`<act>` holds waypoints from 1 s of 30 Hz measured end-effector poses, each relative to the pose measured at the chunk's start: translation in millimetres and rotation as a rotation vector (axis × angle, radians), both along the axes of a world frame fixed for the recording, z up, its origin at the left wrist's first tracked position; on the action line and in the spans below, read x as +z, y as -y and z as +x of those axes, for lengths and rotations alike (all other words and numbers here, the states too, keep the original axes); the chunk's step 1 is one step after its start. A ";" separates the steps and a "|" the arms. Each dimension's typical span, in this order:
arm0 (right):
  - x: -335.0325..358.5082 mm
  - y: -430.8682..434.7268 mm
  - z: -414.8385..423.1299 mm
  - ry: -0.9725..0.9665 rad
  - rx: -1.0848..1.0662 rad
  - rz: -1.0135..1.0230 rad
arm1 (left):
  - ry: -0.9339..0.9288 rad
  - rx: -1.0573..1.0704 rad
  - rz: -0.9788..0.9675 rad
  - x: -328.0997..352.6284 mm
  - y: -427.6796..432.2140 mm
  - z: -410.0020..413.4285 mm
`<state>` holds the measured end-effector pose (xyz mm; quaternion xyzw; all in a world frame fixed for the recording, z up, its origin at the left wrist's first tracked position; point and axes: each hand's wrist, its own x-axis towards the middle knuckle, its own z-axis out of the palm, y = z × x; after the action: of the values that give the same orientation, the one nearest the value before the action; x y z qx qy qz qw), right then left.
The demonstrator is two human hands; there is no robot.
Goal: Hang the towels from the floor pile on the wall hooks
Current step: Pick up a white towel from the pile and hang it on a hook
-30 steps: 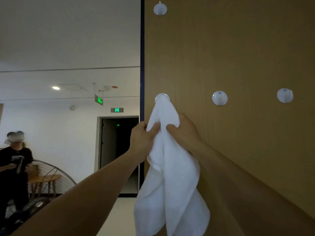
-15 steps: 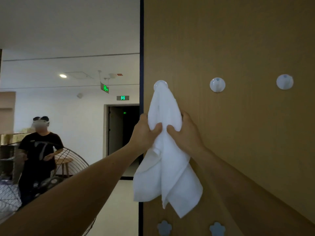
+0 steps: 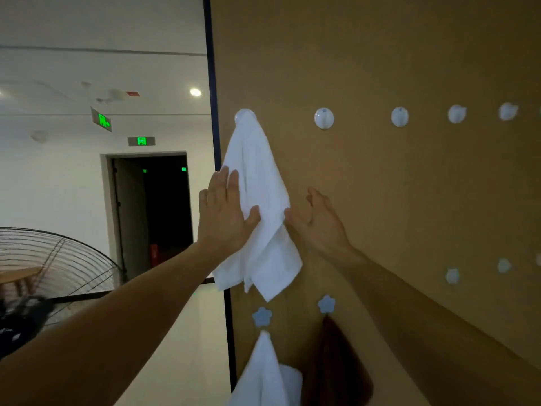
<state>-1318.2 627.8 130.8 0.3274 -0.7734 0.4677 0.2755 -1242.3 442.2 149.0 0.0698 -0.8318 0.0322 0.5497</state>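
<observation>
A white towel (image 3: pixel 257 183) hangs from the leftmost round white hook (image 3: pixel 245 116) on the wooden wall panel (image 3: pixel 395 186). My left hand (image 3: pixel 224 213) lies flat and open against the towel's left side, thumb resting on the cloth. My right hand (image 3: pixel 320 222) is open just right of the towel, fingers spread, touching its edge at most. Several bare round hooks (image 3: pixel 324 118) run to the right in the same row. Lower down, a second white towel (image 3: pixel 263 370) and a brown towel (image 3: pixel 336 364) hang from flower-shaped hooks (image 3: pixel 262 317).
The panel ends at a dark vertical edge (image 3: pixel 215 142) just left of the towel. Beyond it lie an open room with a dark doorway (image 3: pixel 152 212) and a large wire-caged fan (image 3: pixel 49 271) at lower left. More flower hooks (image 3: pixel 452 276) sit at the right.
Both hands have let go of the towel and opened; it now hangs from the hook by itself. The view has tilted down, showing the lower hooks and towels.
</observation>
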 end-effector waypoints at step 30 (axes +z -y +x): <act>-301.0 -575.1 396.9 0.716 -1.143 0.250 | 1.054 -1.058 -0.319 -287.8 -622.2 177.8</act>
<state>-921.3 1202.9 -170.3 -0.2777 -0.9163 0.2355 0.1667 -1064.5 1064.4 -138.9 -0.4426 -0.8921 -0.0867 0.0258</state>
